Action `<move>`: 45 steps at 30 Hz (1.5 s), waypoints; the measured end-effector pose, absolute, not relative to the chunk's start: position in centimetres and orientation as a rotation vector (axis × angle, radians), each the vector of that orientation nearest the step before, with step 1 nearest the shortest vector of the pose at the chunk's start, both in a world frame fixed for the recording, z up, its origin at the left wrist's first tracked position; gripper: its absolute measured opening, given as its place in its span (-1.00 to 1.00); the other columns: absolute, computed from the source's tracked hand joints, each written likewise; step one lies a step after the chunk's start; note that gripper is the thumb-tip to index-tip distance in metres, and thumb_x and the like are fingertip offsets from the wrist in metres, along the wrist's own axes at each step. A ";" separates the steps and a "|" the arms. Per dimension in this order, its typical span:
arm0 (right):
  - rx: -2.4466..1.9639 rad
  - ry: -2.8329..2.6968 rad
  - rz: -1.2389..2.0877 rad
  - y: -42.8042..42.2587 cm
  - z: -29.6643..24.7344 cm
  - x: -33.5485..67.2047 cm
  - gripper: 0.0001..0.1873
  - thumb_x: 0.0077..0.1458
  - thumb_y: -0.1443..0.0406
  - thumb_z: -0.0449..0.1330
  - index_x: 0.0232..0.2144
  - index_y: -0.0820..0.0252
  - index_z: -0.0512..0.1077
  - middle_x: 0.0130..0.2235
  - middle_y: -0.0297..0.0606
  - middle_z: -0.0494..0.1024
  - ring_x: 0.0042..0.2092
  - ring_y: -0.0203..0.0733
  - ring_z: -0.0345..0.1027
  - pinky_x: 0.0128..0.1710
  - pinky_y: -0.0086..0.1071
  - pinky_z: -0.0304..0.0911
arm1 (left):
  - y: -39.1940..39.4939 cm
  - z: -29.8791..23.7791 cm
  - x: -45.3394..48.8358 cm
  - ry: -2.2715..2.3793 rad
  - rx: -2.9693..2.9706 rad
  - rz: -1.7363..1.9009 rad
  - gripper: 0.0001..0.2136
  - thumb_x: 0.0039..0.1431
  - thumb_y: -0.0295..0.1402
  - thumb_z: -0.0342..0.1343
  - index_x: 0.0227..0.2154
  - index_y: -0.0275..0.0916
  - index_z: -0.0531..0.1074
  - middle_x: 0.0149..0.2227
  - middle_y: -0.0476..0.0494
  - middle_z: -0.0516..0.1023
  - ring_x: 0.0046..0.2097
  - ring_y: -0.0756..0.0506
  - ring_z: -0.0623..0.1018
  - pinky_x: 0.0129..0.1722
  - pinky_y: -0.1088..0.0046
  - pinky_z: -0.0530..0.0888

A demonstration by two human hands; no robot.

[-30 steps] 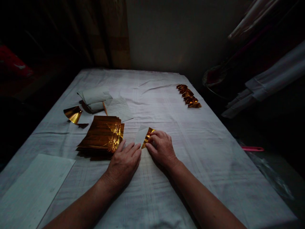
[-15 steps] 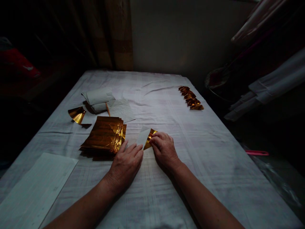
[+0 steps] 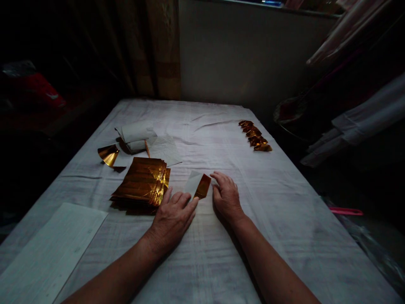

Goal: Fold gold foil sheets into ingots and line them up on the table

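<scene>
A small folded paper (image 3: pixel 198 185), white on one side and gold foil on the other, lies on the white tablecloth (image 3: pixel 284 219) between my hands. My left hand (image 3: pixel 173 216) lies flat with its fingers stretched out, fingertips pressing the paper's near edge. My right hand (image 3: pixel 226 195) rests open just to the right of the paper, fingers spread and flat on the cloth, no longer gripping it. A thick stack of gold foil sheets (image 3: pixel 142 183) sits just left of my left hand.
Several folded gold pieces (image 3: pixel 255 136) lie in a row at the far right. A curled gold scrap (image 3: pixel 108 154) and folded white papers (image 3: pixel 136 136) sit at the far left. A large white sheet (image 3: pixel 47 253) covers the near left corner. Dark surroundings ring the table.
My right hand has let go of the gold fold and slid slightly right, flattening out. The gold flap now lies pressed flat. The view tilted down a little.
</scene>
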State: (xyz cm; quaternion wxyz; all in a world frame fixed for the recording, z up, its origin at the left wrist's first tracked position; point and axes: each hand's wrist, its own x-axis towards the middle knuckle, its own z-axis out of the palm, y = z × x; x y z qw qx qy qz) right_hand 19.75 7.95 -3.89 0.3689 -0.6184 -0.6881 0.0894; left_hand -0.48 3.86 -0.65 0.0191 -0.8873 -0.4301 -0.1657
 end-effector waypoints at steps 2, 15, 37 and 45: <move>-1.594 -1.792 0.241 8.2 -3.9 19.9 -0.53 0.05 0.49 0.03 -0.02 0.12 0.46 0.03 -0.12 0.54 0.09 -0.01 0.32 0.09 -0.09 0.15 | 3.9 -0.7 -0.6 -1.338 -2.765 -0.526 -0.72 0.29 -0.34 0.08 0.05 -0.14 0.44 -0.08 -0.11 0.55 -0.02 -0.18 0.49 0.30 -0.07 0.12; -1.467 -1.763 0.381 8.3 -3.6 20.8 -0.60 0.04 0.47 0.04 -0.11 0.10 0.48 -0.13 -0.19 0.60 -0.07 -0.06 0.43 -0.01 -0.13 0.27 | 4.8 -0.8 -1.4 -1.293 -2.681 -0.598 -0.77 0.28 -0.34 0.07 -0.07 -0.17 0.53 0.13 -0.26 0.48 0.19 -0.31 0.40 0.25 -0.14 0.21; -1.213 -2.155 0.000 6.2 -1.6 19.4 -0.92 0.16 0.27 0.28 -0.38 0.03 0.57 -0.32 -0.31 0.53 -0.25 -0.19 0.30 -0.16 -0.27 0.09 | 4.4 -1.4 -1.1 -1.352 -2.658 -0.596 -0.67 0.31 -0.31 0.02 0.06 -0.31 0.43 -0.02 -0.24 0.53 0.04 -0.24 0.46 0.21 0.06 0.26; -1.171 -2.245 0.282 6.3 -1.5 20.3 -0.90 0.20 0.27 0.23 -0.27 0.04 0.56 -0.21 -0.27 0.56 -0.15 -0.16 0.38 -0.07 -0.23 0.17 | 4.3 -1.4 -1.3 -1.346 -2.731 -0.605 -0.65 0.32 -0.34 0.01 0.12 -0.21 0.40 0.01 -0.22 0.51 0.05 -0.23 0.44 0.16 0.04 0.31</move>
